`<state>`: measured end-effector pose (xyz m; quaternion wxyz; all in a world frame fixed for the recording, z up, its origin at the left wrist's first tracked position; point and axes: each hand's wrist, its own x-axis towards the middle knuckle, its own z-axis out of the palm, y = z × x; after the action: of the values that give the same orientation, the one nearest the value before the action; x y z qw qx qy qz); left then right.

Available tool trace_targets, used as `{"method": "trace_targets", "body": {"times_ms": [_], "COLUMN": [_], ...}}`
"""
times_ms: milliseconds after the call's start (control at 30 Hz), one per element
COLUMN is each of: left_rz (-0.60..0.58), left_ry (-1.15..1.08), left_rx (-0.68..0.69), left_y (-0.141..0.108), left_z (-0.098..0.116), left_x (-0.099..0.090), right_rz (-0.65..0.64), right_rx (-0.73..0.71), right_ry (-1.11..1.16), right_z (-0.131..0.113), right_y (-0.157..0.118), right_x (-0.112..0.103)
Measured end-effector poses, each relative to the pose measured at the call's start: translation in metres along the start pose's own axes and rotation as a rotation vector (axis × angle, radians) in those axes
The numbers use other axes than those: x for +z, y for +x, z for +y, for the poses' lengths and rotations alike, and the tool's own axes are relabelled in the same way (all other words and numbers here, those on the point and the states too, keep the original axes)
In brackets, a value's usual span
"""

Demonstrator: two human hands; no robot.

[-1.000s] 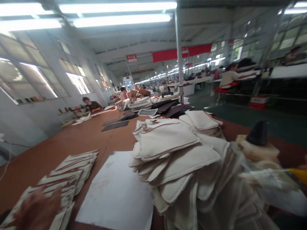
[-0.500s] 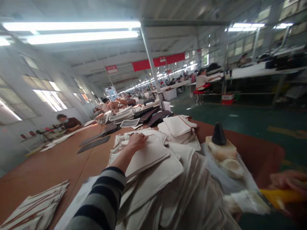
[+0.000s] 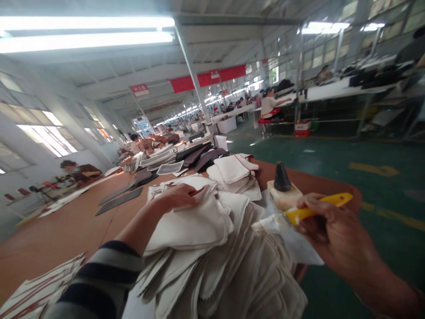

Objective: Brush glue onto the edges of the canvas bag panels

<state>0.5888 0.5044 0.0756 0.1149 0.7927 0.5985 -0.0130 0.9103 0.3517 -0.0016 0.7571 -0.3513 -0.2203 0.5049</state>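
Observation:
A large fanned pile of cream fabric panels [image 3: 232, 248] spreads across the front of the table. My left hand [image 3: 181, 195] is on top of it, fingers closed on the edge of the uppermost fabric panel [image 3: 192, 226], which bends up under the grip. To the right, my right hand [image 3: 327, 226] is wrapped round the yellow handle of a paintbrush [image 3: 302, 213]. Its pale, coated bristles point left, just over the pile's right side. Behind the brush stands a whitish block-like container [image 3: 282, 193] with a black cone [image 3: 282, 177] on it, partly hidden by my right hand.
The brown tabletop [image 3: 76, 221] bears dark flat pieces [image 3: 119, 201], stacked panels [image 3: 234, 170] and brown-edged pieces [image 3: 43, 283] at lower left. A white sheet [image 3: 307, 248] lies under the container. Green floor [image 3: 332, 155] borders the table's right edge. Co-workers sit farther off.
My right hand has brought the paintbrush from the lower right edge up and left to the pile. My left hand has bent up the top panel's edge. The view has shifted right.

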Motion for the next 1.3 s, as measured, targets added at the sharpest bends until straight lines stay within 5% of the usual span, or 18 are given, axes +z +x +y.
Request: {"method": "trace_targets", "body": {"times_ms": [167,433,700,867,967,1067,1167,1300], "left_rz": [0.178,0.126,0.154,0.278,0.449,0.665,0.799,0.832], "left_ry": [-0.190,-0.414,-0.479,-0.448,-0.304,-0.042,0.155,0.237], "left_rx": [0.191,0.259,0.238,0.342,0.499,0.711,0.841,0.882], "left_y": [-0.042,-0.077,-0.097,-0.107,-0.120,-0.132,-0.140,-0.143], "left_z": [0.034,0.072,0.081,0.083,0.087,0.092,0.094,0.094], "left_x": [0.014,0.038,0.052,0.060,0.065,0.074,0.082,0.087], "right_rz": [-0.177,-0.412,-0.291,-0.433,-0.349,-0.334,-0.454,-0.689], "right_rx": [-0.266,-0.399,-0.714,-0.649,-0.717,-0.638,-0.555,-0.535], "right_ry": [0.017,-0.129,-0.510,-0.484,-0.608,-0.394,-0.233,-0.405], "right_z": [-0.009,0.010,0.010,0.013,0.011,0.000,-0.009,-0.022], "right_y": [0.015,0.015,0.012,0.001,0.007,0.006,-0.006,-0.025], "right_x": [0.010,0.035,0.020,0.012,0.006,0.002,0.005,0.005]}}
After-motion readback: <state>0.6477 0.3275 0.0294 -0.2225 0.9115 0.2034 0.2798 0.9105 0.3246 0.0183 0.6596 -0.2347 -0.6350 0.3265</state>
